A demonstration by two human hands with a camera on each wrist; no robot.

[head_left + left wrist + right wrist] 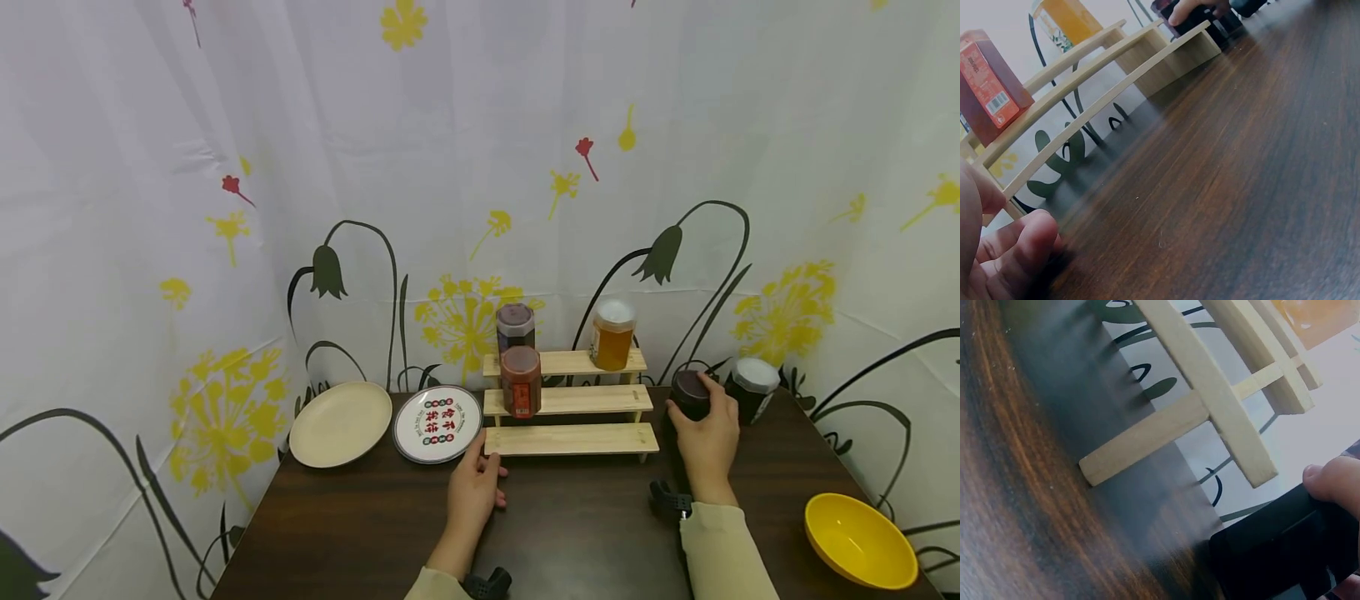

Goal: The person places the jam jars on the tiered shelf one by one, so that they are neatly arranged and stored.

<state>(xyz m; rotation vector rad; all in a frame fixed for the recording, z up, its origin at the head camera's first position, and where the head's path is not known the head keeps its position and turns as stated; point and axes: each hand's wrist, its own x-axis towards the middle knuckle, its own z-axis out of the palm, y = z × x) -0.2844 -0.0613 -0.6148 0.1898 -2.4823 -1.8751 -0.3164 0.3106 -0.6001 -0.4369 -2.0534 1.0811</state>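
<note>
My right hand grips a dark jar by its sides, just right of the wooden three-step rack. In the right wrist view, the thumb lies against the black jar; the far fingers are mostly hidden. At the rack's lower left end, my left hand touches the bottom step with a fingertip, the other fingers loosely bent. A reddish-brown jar stands on the middle step. On the top step are a purple-lidded jar and a honey-coloured jar with a white lid.
Beside my right hand stands another dark jar with a pale lid. A yellow bowl sits at the table's right edge. Left of the rack, a cream plate and a printed white plate lean near the curtain.
</note>
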